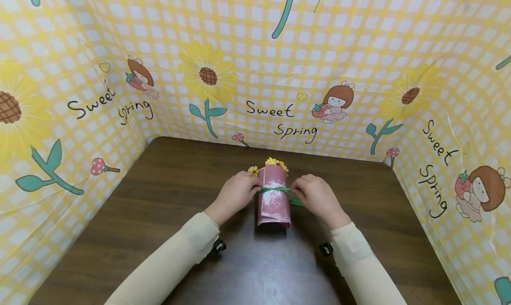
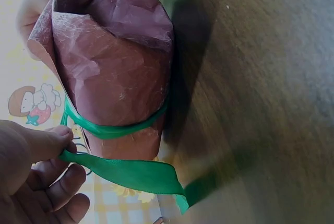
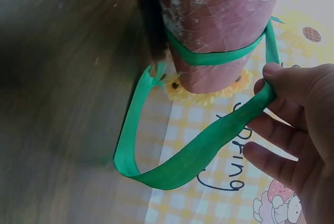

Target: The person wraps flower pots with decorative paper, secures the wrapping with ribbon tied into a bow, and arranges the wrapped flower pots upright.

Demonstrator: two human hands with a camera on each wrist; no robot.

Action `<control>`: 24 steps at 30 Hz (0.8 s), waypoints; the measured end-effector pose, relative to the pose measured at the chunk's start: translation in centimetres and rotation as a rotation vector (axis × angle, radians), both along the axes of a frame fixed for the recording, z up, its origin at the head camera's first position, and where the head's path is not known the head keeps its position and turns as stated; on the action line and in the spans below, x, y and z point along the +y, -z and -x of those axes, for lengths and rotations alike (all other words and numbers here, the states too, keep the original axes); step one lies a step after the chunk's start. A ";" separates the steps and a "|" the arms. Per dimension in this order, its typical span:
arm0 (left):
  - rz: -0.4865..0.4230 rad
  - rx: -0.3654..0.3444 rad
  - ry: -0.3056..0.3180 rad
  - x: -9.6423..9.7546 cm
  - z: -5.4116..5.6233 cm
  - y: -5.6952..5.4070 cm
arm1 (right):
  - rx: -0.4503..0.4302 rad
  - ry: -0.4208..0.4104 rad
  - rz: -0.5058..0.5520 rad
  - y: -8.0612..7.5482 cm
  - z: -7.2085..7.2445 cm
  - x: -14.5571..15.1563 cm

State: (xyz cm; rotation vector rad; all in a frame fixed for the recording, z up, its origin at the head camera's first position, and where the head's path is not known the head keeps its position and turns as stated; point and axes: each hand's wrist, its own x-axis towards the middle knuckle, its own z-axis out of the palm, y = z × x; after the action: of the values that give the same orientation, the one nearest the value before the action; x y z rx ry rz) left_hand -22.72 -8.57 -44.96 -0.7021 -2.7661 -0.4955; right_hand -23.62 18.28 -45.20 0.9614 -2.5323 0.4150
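Observation:
A bundle rolled in pink wrapping paper (image 1: 274, 207) lies on the table, yellow flowers (image 1: 275, 162) showing at its far end. Around its middle runs a green ribbon (image 1: 275, 189), crossed over the top. My left hand (image 1: 238, 190) pinches one end of the ribbon between thumb and forefinger at the left side of the roll; a short tail hangs from it in the left wrist view. On the other side my right hand (image 1: 317, 196) pinches the other end, and a longer ribbon tail (image 3: 182, 164) loops down from those fingers with a frayed tip.
The dark wooden table (image 1: 179, 172) is enclosed on the far side and both flanks by a yellow checked cloth (image 1: 247, 65) printed with sunflowers and lettering. A black wrist device (image 1: 218, 246) sits under the left sleeve, another (image 1: 326, 249) under the right.

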 end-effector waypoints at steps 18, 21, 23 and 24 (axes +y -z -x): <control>-0.039 0.032 0.007 -0.2 0.1 0.7 | 0.063 0.059 -0.035 0.8 -0.2 1.2; -0.052 0.030 0.017 -0.2 0.1 0.8 | 0.065 0.063 -0.032 1.0 -0.2 1.4; -0.057 0.028 0.020 -0.3 0.1 0.9 | 0.070 0.062 -0.028 1.2 -0.2 1.6; -0.059 0.024 0.022 -0.3 0.1 0.9 | 0.074 0.061 -0.028 1.3 -0.2 1.6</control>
State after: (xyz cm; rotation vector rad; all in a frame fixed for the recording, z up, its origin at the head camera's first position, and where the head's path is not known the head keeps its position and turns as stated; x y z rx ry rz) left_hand -22.83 -8.87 -45.89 -0.7206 -2.7119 -0.5668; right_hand -23.39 19.89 -46.49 0.8899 -2.4993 0.3212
